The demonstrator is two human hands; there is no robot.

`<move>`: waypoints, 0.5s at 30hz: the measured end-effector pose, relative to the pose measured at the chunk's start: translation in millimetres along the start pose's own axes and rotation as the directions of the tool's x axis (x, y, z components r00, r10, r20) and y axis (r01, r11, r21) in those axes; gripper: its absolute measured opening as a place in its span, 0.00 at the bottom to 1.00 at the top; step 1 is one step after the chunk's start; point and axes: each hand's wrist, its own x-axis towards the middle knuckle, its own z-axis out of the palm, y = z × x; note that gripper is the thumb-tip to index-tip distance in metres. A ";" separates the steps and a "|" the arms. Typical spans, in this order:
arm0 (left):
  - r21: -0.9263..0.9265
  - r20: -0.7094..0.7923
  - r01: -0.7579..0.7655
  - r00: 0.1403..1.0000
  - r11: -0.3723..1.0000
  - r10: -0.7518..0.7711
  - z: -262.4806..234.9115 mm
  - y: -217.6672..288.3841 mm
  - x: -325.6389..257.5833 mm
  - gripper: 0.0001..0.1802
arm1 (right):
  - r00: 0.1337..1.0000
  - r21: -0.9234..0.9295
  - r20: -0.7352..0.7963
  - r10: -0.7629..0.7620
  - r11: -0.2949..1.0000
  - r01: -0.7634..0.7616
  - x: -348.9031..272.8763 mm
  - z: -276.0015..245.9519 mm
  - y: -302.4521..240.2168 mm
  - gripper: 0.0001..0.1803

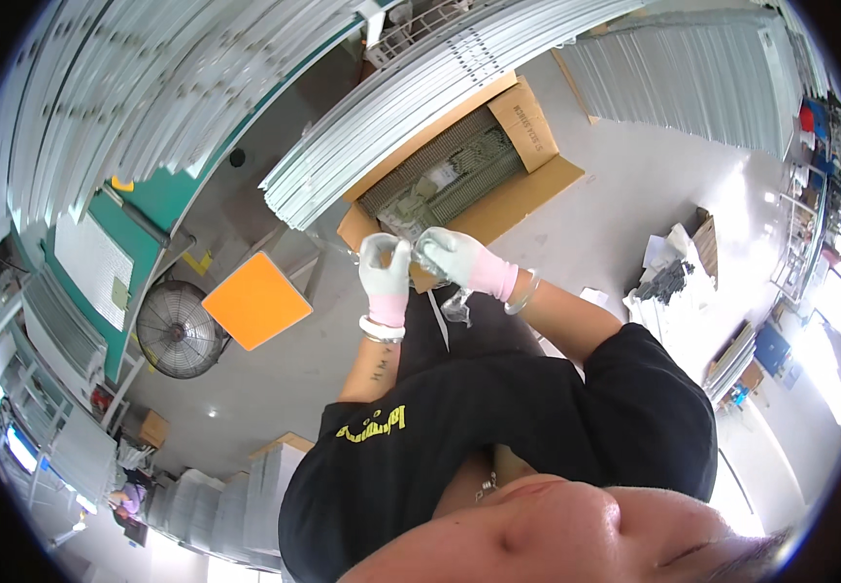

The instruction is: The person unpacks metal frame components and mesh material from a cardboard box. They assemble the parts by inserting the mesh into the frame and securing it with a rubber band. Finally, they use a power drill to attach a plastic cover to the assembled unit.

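My left hand (385, 277), in a white glove with a pink cuff, is closed in a pinch near the box's near edge. My right hand (467, 262), gloved the same way, is closed beside it, the fingertips almost meeting. Crumpled clear plastic film (456, 308) shows between the hands and dangles below the right one. What else the fingertips may hold is too small to make out. Just beyond the hands is an open cardboard box (535, 206), flaps spread. Rows of grey metal parts (459, 165) lie in it, with a small clear packet (443, 175) on top.
Long white metal profiles (343, 146) are stacked along the box's far side. An orange-topped square stool (257, 301) and a round black fan (181, 328) stand at left, next to a green-topped table (163, 199). At right lies a heap of white wrapping and dark pieces (671, 282).
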 end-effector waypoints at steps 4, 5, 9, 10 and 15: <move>-0.678 0.510 0.492 0.850 0.546 -0.132 40.9 -1.5 1.3 0.32 | 0.934 -0.391 -0.027 -0.356 0.864 0.318 -32.1 3.4 -36.1 0.11; -0.415 0.479 0.240 0.878 0.877 -0.014 49.2 8.3 -6.3 0.33 | 0.898 -0.573 -0.021 -0.440 0.742 0.350 -36.9 1.0 -44.1 0.10; -0.688 0.639 0.506 0.763 0.520 0.104 70.7 34.5 -15.7 0.35 | 0.677 -0.760 0.015 -0.736 0.432 0.486 -33.0 -32.9 -40.2 0.09; -0.688 0.694 0.698 0.713 -0.196 0.100 72.3 37.4 -11.8 0.35 | 0.532 -0.752 -0.079 -0.843 0.401 0.523 -31.3 -37.6 -32.1 0.09; -0.736 0.582 0.617 0.787 0.278 -0.205 113.1 89.9 -7.3 0.37 | 0.582 -0.789 -0.230 -0.780 0.500 0.358 -43.3 -7.4 -7.3 0.21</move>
